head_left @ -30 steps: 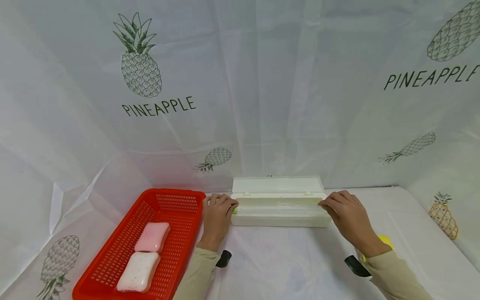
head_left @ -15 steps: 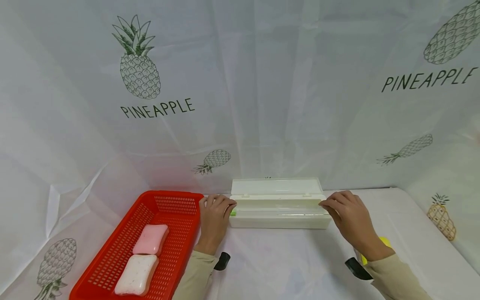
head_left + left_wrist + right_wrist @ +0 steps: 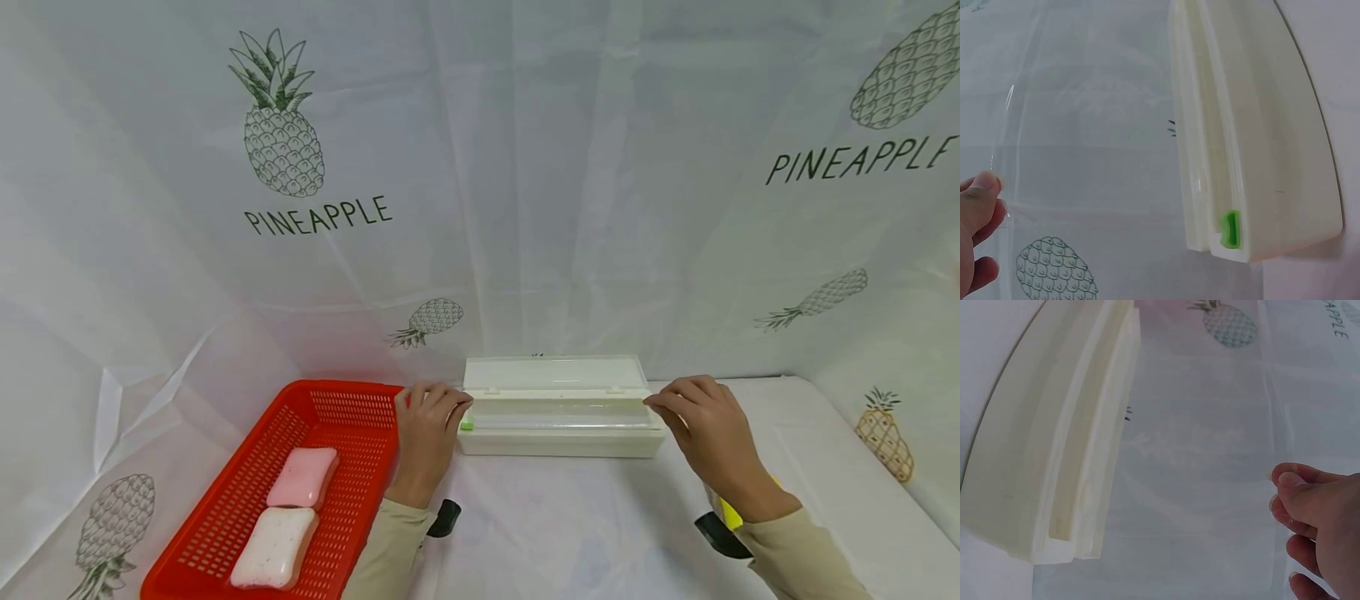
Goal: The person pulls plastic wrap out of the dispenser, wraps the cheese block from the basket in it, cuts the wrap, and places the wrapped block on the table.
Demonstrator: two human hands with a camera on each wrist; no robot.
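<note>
A white cling film dispenser (image 3: 558, 443) stands at the back of the table with its lid (image 3: 555, 372) raised. A small green cutter slide (image 3: 1230, 229) sits at its left end. My left hand (image 3: 426, 433) is above the box's left end, thumb and fingertips pinching the edge of clear cling film (image 3: 1004, 125). Over the right end, my right hand (image 3: 705, 429) pinches with thumb and index finger, its other fingers loosely bent. The film is so clear that its edge at the right fingers hardly shows. Both hands are apart from the dispenser in the wrist views.
A red plastic basket (image 3: 384, 467) stands at the left, close to my left forearm. In it lie a pink soap bar (image 3: 302, 477) and a white speckled one (image 3: 272, 546). Something yellow (image 3: 729, 515) is partly hidden behind my right wrist. A pineapple-printed curtain (image 3: 555, 183) hangs behind.
My right hand has shifted slightly right and up, and my left hand slightly left. More of the green slide shows beside the left fingers. The dispenser and the basket stay in place.
</note>
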